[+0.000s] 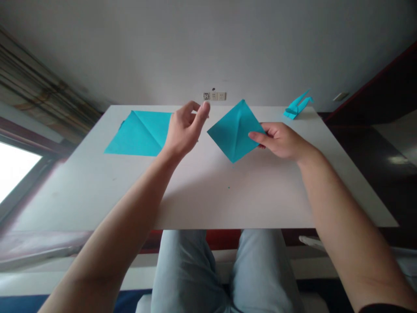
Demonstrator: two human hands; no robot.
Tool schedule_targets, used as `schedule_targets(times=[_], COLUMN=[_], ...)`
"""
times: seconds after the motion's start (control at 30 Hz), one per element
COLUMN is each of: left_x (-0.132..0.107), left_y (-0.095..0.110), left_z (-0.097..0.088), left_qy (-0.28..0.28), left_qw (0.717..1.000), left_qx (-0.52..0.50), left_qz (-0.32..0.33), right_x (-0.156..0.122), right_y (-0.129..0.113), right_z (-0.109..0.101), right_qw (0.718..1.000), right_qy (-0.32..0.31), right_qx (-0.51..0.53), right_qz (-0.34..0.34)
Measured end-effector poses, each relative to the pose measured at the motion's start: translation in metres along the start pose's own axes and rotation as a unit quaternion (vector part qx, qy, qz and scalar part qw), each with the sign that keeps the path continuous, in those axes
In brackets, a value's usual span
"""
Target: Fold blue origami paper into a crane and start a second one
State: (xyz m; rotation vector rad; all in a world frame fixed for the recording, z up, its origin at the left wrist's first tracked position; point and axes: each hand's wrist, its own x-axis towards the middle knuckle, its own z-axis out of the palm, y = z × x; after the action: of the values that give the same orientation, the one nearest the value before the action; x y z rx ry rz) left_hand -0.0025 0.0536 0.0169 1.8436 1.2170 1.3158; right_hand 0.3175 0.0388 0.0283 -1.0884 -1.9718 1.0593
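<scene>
A folded turquoise paper square (233,132), turned like a diamond with a crease down its middle, is held above the table by my right hand (282,140). The thumb lies on its front near the right corner and the fingers go behind. To the left of it, my left hand (187,124) is raised with its fingers apart and bent, touching nothing I can see. Behind that hand a larger turquoise sheet (140,134) with a diagonal crease lies on the table, its right part hidden by the hand.
A folded turquoise paper crane (297,107) stands at the back right of the white table (195,204). Wall sockets (214,96) sit just beyond the far edge. A window (18,169) and curtain (42,87) are at the left. My legs are under the near edge.
</scene>
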Motion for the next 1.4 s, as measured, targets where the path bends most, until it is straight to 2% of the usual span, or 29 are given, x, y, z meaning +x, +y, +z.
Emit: schedule_targets(times=[0.07, 0.13, 0.17, 0.23, 0.37, 0.47, 0.6, 0.83, 0.93, 1.0, 1.07, 1.17, 1.27, 1.4], left_x=[-0.002, -0.005, -0.007, -0.011, -0.015, -0.013, -0.009, 0.002, 0.006, 0.006, 0.004, -0.001, -0.004, -0.005], left_y=[0.001, 0.003, 0.005, 0.007, 0.008, 0.005, 0.002, -0.009, -0.018, -0.023, -0.026, -0.028, -0.029, -0.028], left_z=[0.004, 0.012, 0.017, 0.026, 0.031, 0.027, 0.023, 0.013, 0.012, 0.013, 0.017, 0.022, 0.023, 0.023], left_qy=[-0.098, -0.219, -0.258, -0.286, -0.241, -0.212, -0.158, -0.084, -0.032, -0.043, -0.086, -0.119, -0.097, -0.070], left_qw=[0.991, 0.962, 0.948, 0.931, 0.930, 0.936, 0.947, 0.975, 0.984, 0.986, 0.984, 0.982, 0.987, 0.989], left_qx=[-0.085, -0.148, -0.167, -0.196, -0.225, -0.225, -0.219, -0.167, -0.166, -0.160, -0.146, -0.127, -0.113, -0.103], left_qz=[-0.037, -0.066, -0.080, -0.111, -0.161, -0.169, -0.174, -0.117, -0.057, -0.001, 0.048, 0.076, 0.068, 0.077], right_x=[0.001, 0.002, 0.002, 0.002, 0.002, 0.000, 0.000, 0.003, 0.003, 0.003, 0.003, 0.005, 0.007, 0.009], right_y=[-0.002, -0.004, -0.004, -0.004, 0.000, 0.004, 0.005, 0.007, 0.014, 0.019, 0.022, 0.024, 0.024, 0.025], right_z=[0.002, 0.004, 0.006, 0.007, 0.004, -0.001, -0.003, 0.000, -0.002, -0.001, 0.000, 0.004, 0.006, 0.007], right_qw=[0.999, 0.999, 0.998, 0.998, 0.999, 0.998, 0.998, 0.998, 0.999, 0.999, 0.999, 0.999, 0.995, 0.993], right_qy=[0.022, 0.037, 0.042, 0.041, 0.046, 0.054, 0.032, -0.017, -0.017, -0.016, -0.016, 0.012, 0.055, 0.077], right_qx=[0.020, 0.032, 0.035, 0.036, 0.010, -0.017, -0.046, -0.062, -0.051, -0.039, -0.027, 0.030, 0.072, 0.065], right_qz=[-0.012, -0.021, -0.023, -0.024, -0.023, -0.021, -0.013, -0.020, 0.001, 0.015, 0.019, -0.002, -0.039, -0.069])
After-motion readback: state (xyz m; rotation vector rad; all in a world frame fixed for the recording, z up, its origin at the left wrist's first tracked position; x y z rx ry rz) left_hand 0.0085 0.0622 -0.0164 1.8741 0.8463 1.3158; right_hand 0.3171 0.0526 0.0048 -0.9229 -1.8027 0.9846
